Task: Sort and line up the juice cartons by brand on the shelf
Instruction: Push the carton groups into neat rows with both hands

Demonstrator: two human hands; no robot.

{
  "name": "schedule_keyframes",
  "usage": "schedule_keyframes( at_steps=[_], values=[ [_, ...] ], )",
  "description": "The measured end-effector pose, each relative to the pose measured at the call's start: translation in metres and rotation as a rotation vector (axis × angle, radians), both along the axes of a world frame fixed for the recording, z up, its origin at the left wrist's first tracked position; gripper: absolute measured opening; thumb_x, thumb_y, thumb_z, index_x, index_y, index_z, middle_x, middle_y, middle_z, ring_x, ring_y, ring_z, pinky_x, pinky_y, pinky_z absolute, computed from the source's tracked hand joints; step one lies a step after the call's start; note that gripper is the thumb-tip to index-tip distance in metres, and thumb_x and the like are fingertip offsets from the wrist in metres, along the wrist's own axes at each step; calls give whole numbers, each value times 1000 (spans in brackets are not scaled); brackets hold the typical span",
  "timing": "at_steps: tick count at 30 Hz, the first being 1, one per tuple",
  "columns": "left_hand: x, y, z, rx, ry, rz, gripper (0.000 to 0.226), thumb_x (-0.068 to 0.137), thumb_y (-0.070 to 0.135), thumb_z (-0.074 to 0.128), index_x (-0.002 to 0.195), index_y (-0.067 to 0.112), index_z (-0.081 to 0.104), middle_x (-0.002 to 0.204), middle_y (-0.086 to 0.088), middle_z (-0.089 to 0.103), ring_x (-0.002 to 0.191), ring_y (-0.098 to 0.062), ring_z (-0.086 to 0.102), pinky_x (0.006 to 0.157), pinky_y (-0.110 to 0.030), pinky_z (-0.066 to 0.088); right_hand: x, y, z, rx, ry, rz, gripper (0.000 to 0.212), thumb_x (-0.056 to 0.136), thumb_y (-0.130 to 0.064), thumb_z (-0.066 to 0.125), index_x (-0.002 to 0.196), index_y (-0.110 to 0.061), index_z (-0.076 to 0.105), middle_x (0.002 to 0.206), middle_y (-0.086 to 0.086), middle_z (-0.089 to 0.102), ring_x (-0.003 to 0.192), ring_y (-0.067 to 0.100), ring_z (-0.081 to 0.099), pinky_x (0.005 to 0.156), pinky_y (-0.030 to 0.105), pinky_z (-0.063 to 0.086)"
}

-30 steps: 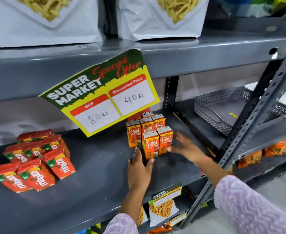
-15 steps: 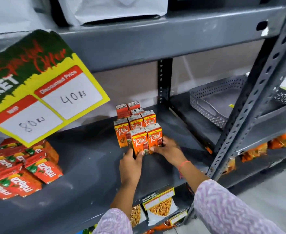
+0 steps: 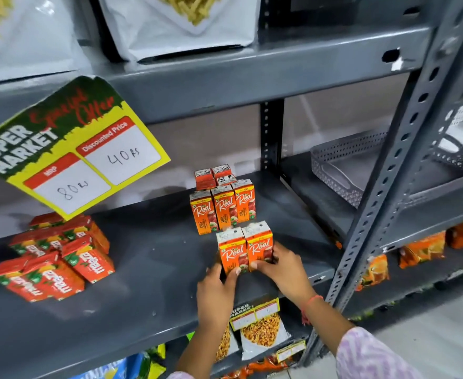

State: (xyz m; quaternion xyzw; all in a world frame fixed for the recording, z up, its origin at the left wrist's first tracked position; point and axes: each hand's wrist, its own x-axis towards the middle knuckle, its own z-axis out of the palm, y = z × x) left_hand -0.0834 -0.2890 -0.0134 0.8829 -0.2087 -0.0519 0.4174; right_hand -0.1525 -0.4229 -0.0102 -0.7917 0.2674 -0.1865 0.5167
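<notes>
Two orange Real juice cartons (image 3: pixel 244 248) stand side by side near the front of the grey shelf (image 3: pixel 148 269). My left hand (image 3: pixel 216 289) grips them from the left, and my right hand (image 3: pixel 280 266) grips them from the right. A gap separates this pair from a row of three upright Real cartons (image 3: pixel 223 207) behind it. Further back sit a few red cartons (image 3: pixel 214 176). A loose heap of red Maaza cartons (image 3: pixel 55 258) lies tilted at the shelf's left.
A yellow and green price sign (image 3: pixel 71 149) hangs from the shelf above. A grey perforated basket (image 3: pixel 339 165) sits on the neighbouring shelf to the right, behind a slanted metal upright (image 3: pixel 388 173). Snack bags (image 3: pixel 260 329) fill the shelf below.
Both hands have closed on the front pair of Real cartons and drawn it forward, away from the row behind. The camera has shifted its aim.
</notes>
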Motion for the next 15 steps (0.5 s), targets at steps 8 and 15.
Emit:
schedule_keyframes(
  at_steps=[8, 15],
  values=[
    [-3, 11, 6, -60, 94, -33, 52, 87, 32, 60, 134, 12, 46, 126, -7, 64, 116, -22, 58, 100, -38, 47, -14, 22, 7, 229, -178, -136, 49, 78, -9, 71, 121, -19, 52, 111, -3, 64, 103, 15, 61, 93, 34, 48],
    [26, 85, 25, -312, 35, 396, 54, 87, 33, 59, 133, 6, 47, 124, -18, 63, 117, -30, 57, 96, -35, 43, -8, 122, 32, 10, -324, -63, 29, 82, -17, 68, 76, -43, 57, 77, -11, 64, 72, -1, 59, 63, 4, 43]
  ],
)
